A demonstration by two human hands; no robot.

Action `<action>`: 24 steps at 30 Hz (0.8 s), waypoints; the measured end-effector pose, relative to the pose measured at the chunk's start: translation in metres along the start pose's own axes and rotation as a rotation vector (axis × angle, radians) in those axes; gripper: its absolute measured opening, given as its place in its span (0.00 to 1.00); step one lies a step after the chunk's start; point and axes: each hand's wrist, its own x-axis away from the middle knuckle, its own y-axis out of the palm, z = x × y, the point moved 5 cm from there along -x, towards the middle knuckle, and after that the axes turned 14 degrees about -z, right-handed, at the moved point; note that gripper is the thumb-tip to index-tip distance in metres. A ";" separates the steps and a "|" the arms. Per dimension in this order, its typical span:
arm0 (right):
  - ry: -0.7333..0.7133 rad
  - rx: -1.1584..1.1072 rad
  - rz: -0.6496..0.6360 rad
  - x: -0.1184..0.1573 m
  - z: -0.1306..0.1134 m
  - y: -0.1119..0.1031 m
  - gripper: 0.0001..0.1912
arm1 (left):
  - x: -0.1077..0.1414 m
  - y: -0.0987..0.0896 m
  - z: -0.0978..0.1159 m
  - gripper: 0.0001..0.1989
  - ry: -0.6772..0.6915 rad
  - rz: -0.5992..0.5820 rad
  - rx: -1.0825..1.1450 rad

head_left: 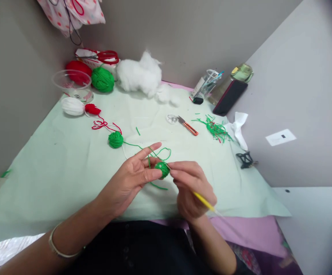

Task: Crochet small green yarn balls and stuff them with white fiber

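My left hand (139,170) pinches a small round green crochet piece (162,170) between thumb and fingers, its raised index finger carrying the green working yarn. In my right hand (193,185) is a crochet hook (203,200) with a yellow grip, its tip meeting the piece's right edge. A loose green yarn end hangs below the piece. The working yarn runs left across the cloth to a small green yarn ball (116,139).
Thread snips (188,126) and a heap of yarn scraps (217,129) lie beyond my right hand. White stuffing (140,74), a larger green yarn ball (103,79), a clear tub (72,86) and red scissors (108,57) stand at the back. A phone (230,97) leans on a bottle (242,72).
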 end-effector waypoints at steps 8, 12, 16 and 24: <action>0.035 -0.292 -0.015 -0.013 0.002 -0.006 0.11 | 0.001 -0.011 0.006 0.33 0.037 -0.017 -0.196; 0.149 -0.432 -0.026 -0.014 0.010 -0.013 0.08 | 0.003 -0.014 0.010 0.31 0.032 -0.042 -0.301; 0.239 -0.558 -0.060 -0.017 0.014 -0.010 0.09 | 0.003 -0.012 0.009 0.31 0.024 -0.044 -0.325; -0.084 0.355 -0.009 -0.002 -0.014 0.009 0.20 | 0.000 -0.005 -0.011 0.29 0.019 0.031 -0.131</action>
